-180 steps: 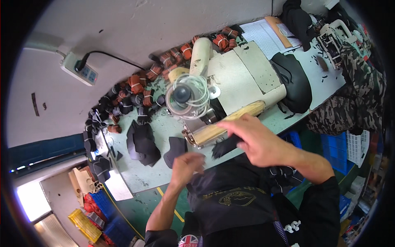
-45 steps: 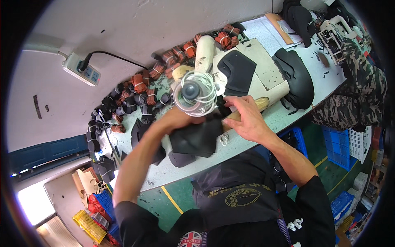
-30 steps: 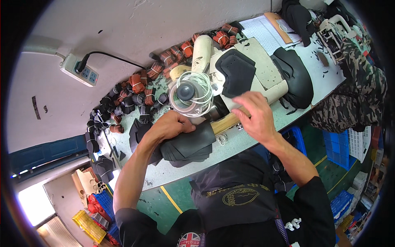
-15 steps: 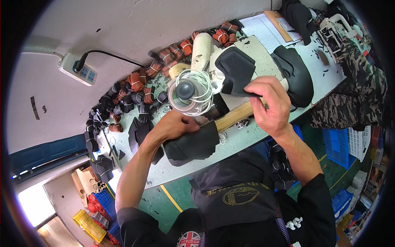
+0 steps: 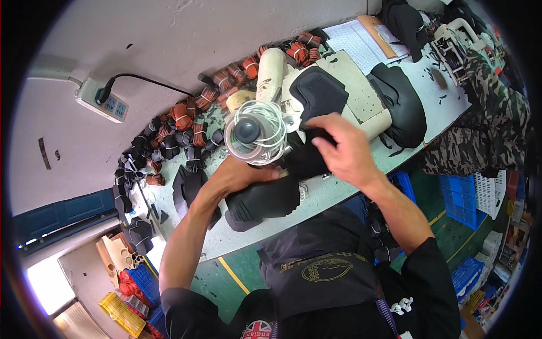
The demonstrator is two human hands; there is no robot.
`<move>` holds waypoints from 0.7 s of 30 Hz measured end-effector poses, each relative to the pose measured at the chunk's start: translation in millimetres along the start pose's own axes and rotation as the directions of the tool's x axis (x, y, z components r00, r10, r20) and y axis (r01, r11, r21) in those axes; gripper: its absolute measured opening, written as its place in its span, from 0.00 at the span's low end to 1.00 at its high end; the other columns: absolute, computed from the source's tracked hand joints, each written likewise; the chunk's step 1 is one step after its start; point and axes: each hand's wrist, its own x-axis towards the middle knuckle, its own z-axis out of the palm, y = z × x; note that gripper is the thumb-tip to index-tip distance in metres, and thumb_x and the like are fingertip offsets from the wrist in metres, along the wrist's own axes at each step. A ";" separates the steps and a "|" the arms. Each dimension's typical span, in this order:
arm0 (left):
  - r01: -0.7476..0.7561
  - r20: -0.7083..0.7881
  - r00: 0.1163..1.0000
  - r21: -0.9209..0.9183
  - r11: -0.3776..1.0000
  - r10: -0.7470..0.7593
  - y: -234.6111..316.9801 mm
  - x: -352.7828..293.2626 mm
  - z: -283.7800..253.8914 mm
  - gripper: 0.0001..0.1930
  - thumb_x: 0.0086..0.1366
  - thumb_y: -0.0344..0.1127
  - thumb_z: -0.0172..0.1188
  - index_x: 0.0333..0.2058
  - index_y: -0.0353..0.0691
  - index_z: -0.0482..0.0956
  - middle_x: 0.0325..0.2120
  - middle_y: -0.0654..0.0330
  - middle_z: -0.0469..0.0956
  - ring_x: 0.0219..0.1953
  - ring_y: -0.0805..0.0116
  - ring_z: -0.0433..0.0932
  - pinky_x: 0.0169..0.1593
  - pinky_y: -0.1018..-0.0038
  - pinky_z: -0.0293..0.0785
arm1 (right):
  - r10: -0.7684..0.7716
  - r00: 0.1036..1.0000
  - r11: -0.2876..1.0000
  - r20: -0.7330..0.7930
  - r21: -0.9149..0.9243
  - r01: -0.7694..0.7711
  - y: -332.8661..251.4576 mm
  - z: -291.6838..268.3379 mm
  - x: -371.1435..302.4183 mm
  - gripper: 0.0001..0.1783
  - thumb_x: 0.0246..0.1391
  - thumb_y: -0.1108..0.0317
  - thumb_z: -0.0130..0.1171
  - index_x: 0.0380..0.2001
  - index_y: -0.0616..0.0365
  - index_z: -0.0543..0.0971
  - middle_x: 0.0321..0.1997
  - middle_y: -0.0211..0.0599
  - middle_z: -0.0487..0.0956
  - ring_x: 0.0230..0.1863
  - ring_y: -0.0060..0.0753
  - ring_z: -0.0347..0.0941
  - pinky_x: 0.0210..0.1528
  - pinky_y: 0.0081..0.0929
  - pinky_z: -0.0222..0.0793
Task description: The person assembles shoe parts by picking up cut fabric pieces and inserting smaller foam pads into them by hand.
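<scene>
1. While the left hand (image 5: 243,176) lays its thumb by the top edge of the black pile (image 5: 265,200), its other fingers are hidden, so how tightly it holds cannot be told.
2. The right hand (image 5: 344,148) is blurry, over the dark piece (image 5: 309,161). Its thumb and first finger stand apart, and whether they pinch the piece cannot be told.
3. The black pile sits in front of the cream machine (image 5: 339,62), near the front edge of the table (image 5: 217,243).
4. The pieces look thin, light and bendy. They seem hard to break, but they may slide over each other.
5. A corner or thin side looks best for a pinch, with the other hand keeping the pile flat.
6. Above the left hand, the see-through bowl (image 5: 244,151) with white cord (image 5: 276,124) makes lifting tight. A second pile (image 5: 320,93) lies on the machine, beyond the right hand. More room shows to the front left, but the table edge is close.
</scene>
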 end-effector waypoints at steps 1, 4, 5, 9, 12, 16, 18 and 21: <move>-0.057 0.042 0.998 0.059 0.997 0.055 -5.6 -5.2 -1.7 0.21 0.57 0.33 0.72 0.49 0.40 0.82 0.41 0.59 0.85 0.45 0.67 0.81 0.53 0.70 0.73 | -0.001 1.000 1.000 0.008 0.006 0.001 -3.7 -10.9 1.0 0.20 0.48 0.78 0.62 0.47 0.59 0.77 0.42 0.44 0.79 0.44 0.53 0.75 0.45 0.40 0.72; 0.093 0.035 0.994 0.234 0.968 -0.104 -14.0 -7.9 -1.0 0.11 0.58 0.34 0.70 0.38 0.36 0.86 0.36 0.58 0.86 0.40 0.70 0.82 0.48 0.71 0.74 | -0.286 0.938 0.958 -0.197 -0.074 0.277 -2.7 -28.4 1.9 0.16 0.47 0.81 0.62 0.42 0.58 0.80 0.39 0.39 0.79 0.44 0.49 0.75 0.45 0.38 0.73; 0.071 0.001 0.997 0.226 0.972 -0.073 -11.6 -9.3 -0.9 0.09 0.60 0.35 0.69 0.31 0.34 0.87 0.32 0.58 0.86 0.37 0.72 0.81 0.45 0.74 0.74 | -0.351 0.911 0.927 -0.218 -0.216 0.306 4.8 -23.6 0.6 0.15 0.46 0.81 0.63 0.40 0.58 0.80 0.39 0.38 0.79 0.44 0.47 0.75 0.46 0.38 0.73; 0.113 0.029 0.992 0.176 0.978 -0.120 -29.7 -1.4 -16.5 0.08 0.59 0.33 0.69 0.34 0.35 0.87 0.28 0.61 0.85 0.33 0.75 0.80 0.41 0.75 0.74 | -0.243 0.958 0.941 -0.150 -0.276 0.195 8.1 5.1 -20.3 0.13 0.46 0.78 0.66 0.38 0.58 0.81 0.39 0.37 0.80 0.46 0.47 0.74 0.50 0.41 0.70; 0.102 0.035 0.994 0.088 0.991 -0.105 -34.0 2.4 -21.9 0.07 0.58 0.33 0.68 0.32 0.34 0.87 0.28 0.61 0.85 0.33 0.75 0.79 0.41 0.76 0.74 | -0.064 0.998 0.996 -0.014 -0.059 0.063 8.6 15.5 -32.1 0.14 0.48 0.73 0.67 0.40 0.58 0.81 0.40 0.37 0.80 0.50 0.48 0.71 0.54 0.43 0.67; 0.076 0.030 0.996 0.115 0.990 -0.080 -23.6 3.1 -31.8 0.10 0.56 0.31 0.69 0.36 0.33 0.86 0.29 0.62 0.85 0.33 0.76 0.79 0.44 0.76 0.74 | 0.086 0.980 0.996 0.181 -0.028 -0.082 9.0 17.9 -26.8 0.21 0.48 0.69 0.69 0.47 0.57 0.79 0.44 0.41 0.80 0.51 0.49 0.70 0.56 0.44 0.65; 0.102 0.063 0.992 0.109 0.989 -0.110 -13.0 10.2 -20.5 0.18 0.55 0.33 0.70 0.45 0.34 0.83 0.37 0.59 0.85 0.39 0.72 0.80 0.48 0.73 0.74 | 0.099 0.974 0.995 0.204 -0.019 -0.097 8.3 19.2 -23.8 0.23 0.48 0.68 0.69 0.50 0.56 0.78 0.45 0.43 0.79 0.50 0.49 0.70 0.56 0.44 0.65; -0.102 -0.155 0.973 0.373 0.922 0.171 -4.8 17.7 5.6 0.27 0.55 0.35 0.73 0.54 0.39 0.78 0.51 0.56 0.80 0.54 0.64 0.75 0.58 0.69 0.70 | 0.050 0.991 0.999 0.126 -0.016 -0.048 7.9 28.1 -10.0 0.26 0.49 0.70 0.67 0.53 0.57 0.75 0.45 0.44 0.79 0.49 0.51 0.72 0.55 0.43 0.67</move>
